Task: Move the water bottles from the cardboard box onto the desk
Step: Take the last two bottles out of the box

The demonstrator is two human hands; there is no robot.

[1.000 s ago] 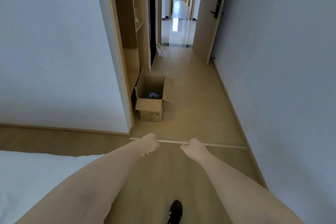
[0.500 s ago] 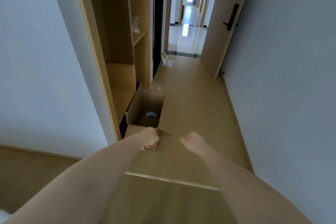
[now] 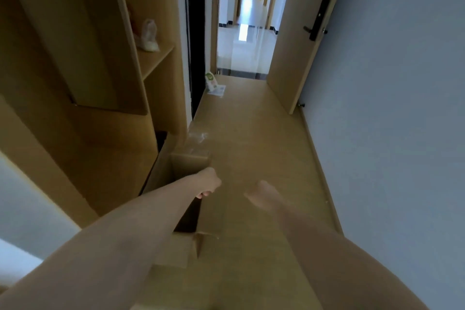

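Change: both arms now reach further down the hallway; open brown cardboard box (image 3: 191, 166), half a second ago ahead of the hands, now lies under the left forearm, and the view has closed in on it.
Left hand (image 3: 207, 182): curled into a loose fist over the box's open top, fingers folded under; nothing visibly held.
Right hand (image 3: 264, 196): blurred, fingers spread, palm down above the light wooden floor (image 3: 251, 133), apart from the box and touching nothing.
Box position: on the floor against the foot of the tall wooden shelving unit (image 3: 100, 83), flaps up.
Bottles: interior dark and mostly hidden by the forearm; cannot tell what is inside.
Background: white plastic bag (image 3: 148, 36) on a shelf; wooden door (image 3: 302, 33) open at right.
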